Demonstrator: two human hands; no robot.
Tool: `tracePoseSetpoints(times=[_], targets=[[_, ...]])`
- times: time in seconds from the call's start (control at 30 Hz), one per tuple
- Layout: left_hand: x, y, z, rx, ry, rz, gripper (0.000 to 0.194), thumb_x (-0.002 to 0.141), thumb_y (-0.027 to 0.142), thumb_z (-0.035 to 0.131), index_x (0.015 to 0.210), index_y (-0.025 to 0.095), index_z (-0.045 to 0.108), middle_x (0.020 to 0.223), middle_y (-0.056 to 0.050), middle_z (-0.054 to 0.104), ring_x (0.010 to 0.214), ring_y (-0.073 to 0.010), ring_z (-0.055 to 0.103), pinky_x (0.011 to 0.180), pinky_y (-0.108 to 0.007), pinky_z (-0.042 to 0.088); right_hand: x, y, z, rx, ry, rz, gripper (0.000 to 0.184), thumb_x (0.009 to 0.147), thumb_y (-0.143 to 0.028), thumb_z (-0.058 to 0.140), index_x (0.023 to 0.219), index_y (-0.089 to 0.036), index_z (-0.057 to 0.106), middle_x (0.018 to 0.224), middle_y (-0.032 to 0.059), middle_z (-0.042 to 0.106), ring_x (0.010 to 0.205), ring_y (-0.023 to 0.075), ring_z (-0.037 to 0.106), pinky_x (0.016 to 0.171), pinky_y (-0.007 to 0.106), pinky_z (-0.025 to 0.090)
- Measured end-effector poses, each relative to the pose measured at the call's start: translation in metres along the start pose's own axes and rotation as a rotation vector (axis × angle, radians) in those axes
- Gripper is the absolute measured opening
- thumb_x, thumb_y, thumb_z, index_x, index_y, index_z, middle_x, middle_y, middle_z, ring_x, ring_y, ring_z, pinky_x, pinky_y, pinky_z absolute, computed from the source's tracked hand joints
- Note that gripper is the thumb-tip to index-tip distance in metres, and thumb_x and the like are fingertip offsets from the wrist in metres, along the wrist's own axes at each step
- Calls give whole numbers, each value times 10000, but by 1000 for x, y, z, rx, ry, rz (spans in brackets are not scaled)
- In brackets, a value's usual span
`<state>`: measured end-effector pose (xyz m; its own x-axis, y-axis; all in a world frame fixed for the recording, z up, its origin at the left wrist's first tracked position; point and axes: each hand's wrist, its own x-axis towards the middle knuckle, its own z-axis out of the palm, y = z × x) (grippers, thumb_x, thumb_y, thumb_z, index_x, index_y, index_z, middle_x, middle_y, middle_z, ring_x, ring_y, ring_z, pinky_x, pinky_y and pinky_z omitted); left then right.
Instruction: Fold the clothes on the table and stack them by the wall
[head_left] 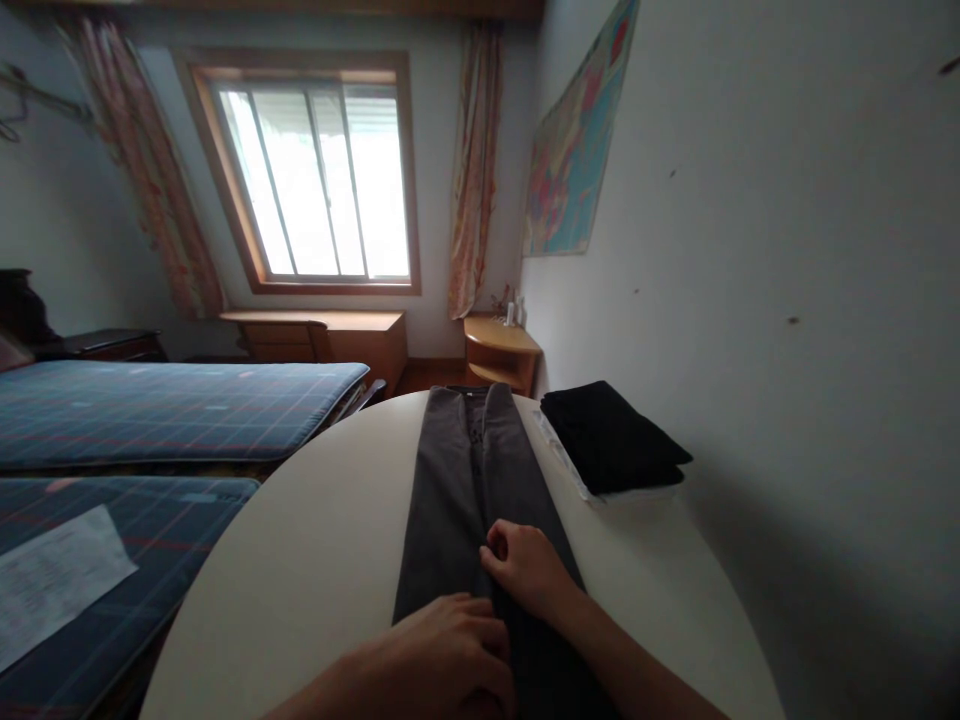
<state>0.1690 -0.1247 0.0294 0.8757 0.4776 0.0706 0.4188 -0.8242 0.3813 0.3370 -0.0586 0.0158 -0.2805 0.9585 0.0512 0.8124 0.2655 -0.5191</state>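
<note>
A long dark grey garment (442, 500) lies lengthwise on the round white table (322, 540), its two sides meeting along the middle. A small pale label shows at its far end, and the near end runs out of the picture. My right hand (529, 570) is curled with thumb and fingers pinching the cloth near the middle line. Closer to me, my left hand (457, 650) bends over the garment with its fingers closed on the fabric; the fingertips are partly hidden.
Folded black clothing (611, 435) rests on white folded cloth (574, 470) at the table's right edge, near the wall. Two plaid mattresses (172, 410) lie to the left, the nearer one bearing a paper sheet (67, 570). Desks (330, 320) stand under the window.
</note>
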Motion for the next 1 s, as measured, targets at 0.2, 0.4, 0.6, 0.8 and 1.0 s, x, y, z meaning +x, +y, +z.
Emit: tracePoseSetpoints(times=[0.2, 0.4, 0.6, 0.8, 1.0], targets=[[-3, -11, 9, 19, 51, -21, 396, 909, 317, 636, 1301, 321, 575, 1305, -47, 598, 1228, -246, 522, 1087, -384, 377, 16, 4, -1, -18, -55, 13, 313, 878, -443, 593, 1072, -209, 670, 936, 61, 748, 853, 212, 701, 683, 267, 431], [-5, -38, 41, 214, 10, -44, 830, 890, 313, 664, 1554, 363, 168, 1616, -145, 201, 1441, -470, 204, 1086, -688, 279, 87, 8, -6, -169, 37, 84, 318, 931, -438, 523, 1058, -209, 704, 1053, 93, 746, 1019, 240, 682, 829, 303, 449], [-6, -54, 59, 368, 116, 91, 737, 964, 337, 566, 1536, 463, 119, 1619, -86, 204, 1434, -396, 291, 1080, -591, 376, 155, 3, 0, -183, 61, 186, 391, 933, -483, 485, 992, -198, 747, 1078, 141, 739, 1062, 285, 664, 916, 398, 429], [-1, -58, 69, 303, 107, 115, 727, 974, 305, 557, 1547, 426, 128, 1603, -13, 262, 1438, -339, 307, 1137, -513, 356, 184, 0, 12, -173, 89, 254, 322, 901, -415, 517, 1034, -217, 734, 1083, 122, 737, 1072, 271, 660, 905, 388, 434], [3, -53, 66, 209, 46, 105, 708, 993, 155, 458, 1575, 183, 55, 1545, -40, 383, 1452, -274, 287, 1166, -432, 354, 182, 9, 11, -204, 163, 240, 307, 916, -301, 496, 1147, -162, 641, 1088, 145, 713, 1040, 262, 661, 888, 374, 435]])
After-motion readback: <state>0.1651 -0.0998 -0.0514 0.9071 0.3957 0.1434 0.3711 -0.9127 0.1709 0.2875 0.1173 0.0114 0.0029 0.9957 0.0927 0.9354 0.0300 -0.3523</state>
